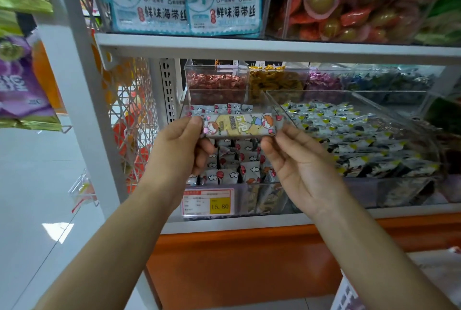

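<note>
Both hands hold one snack packet level above its clear bin: left hand pinches one end, right hand the other. Step looks like inspection. Next move likely: lay it back among its like.

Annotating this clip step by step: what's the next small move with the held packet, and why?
Probably lower the snack packet into the clear bin beneath it: the left hand and right hand pinch its ends, holding it level over matching packets there.
</note>
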`<state>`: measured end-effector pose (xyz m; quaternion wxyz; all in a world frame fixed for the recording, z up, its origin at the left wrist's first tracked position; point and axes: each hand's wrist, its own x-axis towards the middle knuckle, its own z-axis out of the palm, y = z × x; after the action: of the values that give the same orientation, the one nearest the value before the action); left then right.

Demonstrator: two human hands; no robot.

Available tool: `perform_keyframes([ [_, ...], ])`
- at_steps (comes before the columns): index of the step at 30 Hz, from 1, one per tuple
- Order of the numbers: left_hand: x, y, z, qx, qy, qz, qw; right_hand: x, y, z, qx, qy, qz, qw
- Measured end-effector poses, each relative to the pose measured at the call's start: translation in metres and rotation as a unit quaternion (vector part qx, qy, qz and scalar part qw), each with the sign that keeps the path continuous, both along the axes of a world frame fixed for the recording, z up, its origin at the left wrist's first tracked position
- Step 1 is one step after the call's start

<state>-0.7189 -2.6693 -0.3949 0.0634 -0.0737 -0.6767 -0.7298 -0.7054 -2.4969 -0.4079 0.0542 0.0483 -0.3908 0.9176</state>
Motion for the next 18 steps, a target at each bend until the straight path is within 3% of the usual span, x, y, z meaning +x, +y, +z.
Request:
perform_keyframes([
  [5,0.000,-0.002,0.004,0.129,-0.048,-0.117,0.984,-0.002,0.000,-0.003,-0.025,-0.025,-0.016,0.999],
  [6,0.000,-0.002,0.004,0.110,-0.040,-0.113,0.987,-0.002,0.000,-0.004,-0.002,-0.021,-0.030,0.999],
  [10,0.001,-0.003,0.002,-0.101,0.079,-0.028,0.991,0.000,0.000,-0.007,0.145,0.017,-0.096,0.985],
  [12,0.002,-0.004,0.002,-0.119,0.098,-0.024,0.988,0.000,0.000,-0.008,0.210,0.030,-0.131,0.968],
  [16,0.000,-0.005,0.006,-0.058,0.022,-0.044,0.997,-0.001,0.000,-0.012,0.282,0.054,-0.143,0.947],
  [18,-0.001,-0.007,0.004,-0.107,0.036,-0.028,0.993,-0.002,-0.002,-0.013,0.311,0.066,-0.138,0.938],
])
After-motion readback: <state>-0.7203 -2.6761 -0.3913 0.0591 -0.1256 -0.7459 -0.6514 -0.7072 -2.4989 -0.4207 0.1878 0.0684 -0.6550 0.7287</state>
